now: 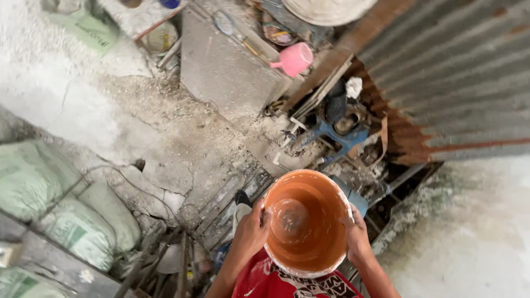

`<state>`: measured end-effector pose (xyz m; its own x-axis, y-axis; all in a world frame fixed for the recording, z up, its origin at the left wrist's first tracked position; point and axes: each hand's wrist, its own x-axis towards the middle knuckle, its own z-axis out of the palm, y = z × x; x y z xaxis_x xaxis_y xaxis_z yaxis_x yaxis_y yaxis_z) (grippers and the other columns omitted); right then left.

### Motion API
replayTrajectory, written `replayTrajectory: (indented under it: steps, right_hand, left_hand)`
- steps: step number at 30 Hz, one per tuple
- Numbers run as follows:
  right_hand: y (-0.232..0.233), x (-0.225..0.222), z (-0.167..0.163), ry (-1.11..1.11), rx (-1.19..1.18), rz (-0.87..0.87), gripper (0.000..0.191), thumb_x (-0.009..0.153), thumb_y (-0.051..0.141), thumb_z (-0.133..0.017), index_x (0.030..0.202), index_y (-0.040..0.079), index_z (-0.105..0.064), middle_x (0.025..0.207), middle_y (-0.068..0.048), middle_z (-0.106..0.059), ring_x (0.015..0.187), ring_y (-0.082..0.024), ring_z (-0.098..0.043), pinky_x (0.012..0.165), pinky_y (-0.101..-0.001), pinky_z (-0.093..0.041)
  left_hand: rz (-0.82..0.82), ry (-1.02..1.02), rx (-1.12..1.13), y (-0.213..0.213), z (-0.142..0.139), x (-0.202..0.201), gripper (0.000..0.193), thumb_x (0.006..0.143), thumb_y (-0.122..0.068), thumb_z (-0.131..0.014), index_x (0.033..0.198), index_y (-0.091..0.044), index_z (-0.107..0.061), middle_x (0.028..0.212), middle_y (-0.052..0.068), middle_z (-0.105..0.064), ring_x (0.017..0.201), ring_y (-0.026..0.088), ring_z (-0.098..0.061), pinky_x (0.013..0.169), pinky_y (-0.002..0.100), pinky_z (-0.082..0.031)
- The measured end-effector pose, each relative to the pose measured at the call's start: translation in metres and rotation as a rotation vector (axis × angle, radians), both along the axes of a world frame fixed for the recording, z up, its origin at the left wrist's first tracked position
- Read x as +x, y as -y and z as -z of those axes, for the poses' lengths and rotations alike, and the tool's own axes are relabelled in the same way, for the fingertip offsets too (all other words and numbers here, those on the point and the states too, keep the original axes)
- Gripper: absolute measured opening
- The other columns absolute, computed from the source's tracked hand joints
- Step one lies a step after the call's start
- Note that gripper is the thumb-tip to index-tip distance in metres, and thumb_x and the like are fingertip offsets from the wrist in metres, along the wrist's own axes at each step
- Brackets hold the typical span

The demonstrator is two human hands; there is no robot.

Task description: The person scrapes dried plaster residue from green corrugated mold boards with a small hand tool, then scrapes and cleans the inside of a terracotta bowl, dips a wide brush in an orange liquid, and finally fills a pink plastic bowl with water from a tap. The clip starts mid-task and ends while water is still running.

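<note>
An orange plastic bucket (305, 219) with a whitish rim is held in front of my chest, its mouth facing up at me; it looks empty inside. My left hand (251, 230) grips the left side of its rim. My right hand (357, 237) grips the right side. Below the bucket I see my red printed shirt (270, 281).
Pale green sacks (61, 204) are stacked at the left. A grey slab (226, 66), a pink scoop (294, 58) and scattered tools lie ahead on the dusty floor. A blue machine (339, 132) sits beside a rusty corrugated metal sheet (452, 77) at the right.
</note>
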<state>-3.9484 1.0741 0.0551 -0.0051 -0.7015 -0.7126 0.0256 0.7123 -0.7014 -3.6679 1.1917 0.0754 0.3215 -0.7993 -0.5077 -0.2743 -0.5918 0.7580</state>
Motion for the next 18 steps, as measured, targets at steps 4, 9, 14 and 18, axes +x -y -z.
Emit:
replayTrajectory:
  steps: [4,9,14,18]
  right_hand:
    - [0.018,0.019,0.029,0.01,0.023,-0.195,0.044,0.097,0.008,-0.051,0.141,0.008,-0.05,0.125,-0.011,-0.067,0.111,-0.023,-0.064,0.092,-0.0383,-0.053]
    - [0.045,0.06,0.085,0.014,0.055,-0.46,0.057,0.099,0.018,-0.054,0.154,0.008,-0.041,0.141,-0.014,-0.06,0.123,-0.025,-0.06,0.099,-0.0403,-0.05]
    - [0.082,0.102,0.164,-0.219,0.09,-0.735,0.066,0.098,0.033,-0.051,0.158,0.019,-0.029,0.154,-0.009,-0.047,0.135,-0.026,-0.051,0.105,-0.0468,-0.044]
    - [0.12,0.116,0.257,-0.362,-0.075,-0.948,0.067,0.095,0.037,-0.055,0.156,0.015,-0.036,0.154,-0.009,-0.05,0.132,-0.028,-0.055,0.101,-0.0493,-0.049]
  left_hand:
    - [-0.108,0.069,-0.136,-0.011,0.027,0.012,0.043,0.098,-0.025,-0.055,0.136,-0.004,-0.049,0.073,0.027,-0.067,0.071,0.046,-0.067,0.064,0.057,-0.049]
    - [-0.197,0.073,-0.048,-0.024,0.063,0.03,0.045,0.1,-0.024,-0.052,0.138,-0.003,-0.042,0.072,0.027,-0.066,0.071,0.047,-0.067,0.064,0.059,-0.048]
    - [-0.429,-0.008,0.161,-0.036,0.134,0.055,0.058,0.099,-0.025,-0.045,0.148,0.0,-0.029,0.084,0.03,-0.07,0.078,0.047,-0.071,0.07,0.054,-0.054]
    - [-0.712,0.277,0.046,-0.039,0.24,0.079,0.062,0.1,-0.022,-0.055,0.146,0.009,-0.028,0.102,0.036,-0.068,0.088,0.05,-0.068,0.075,0.053,-0.055]
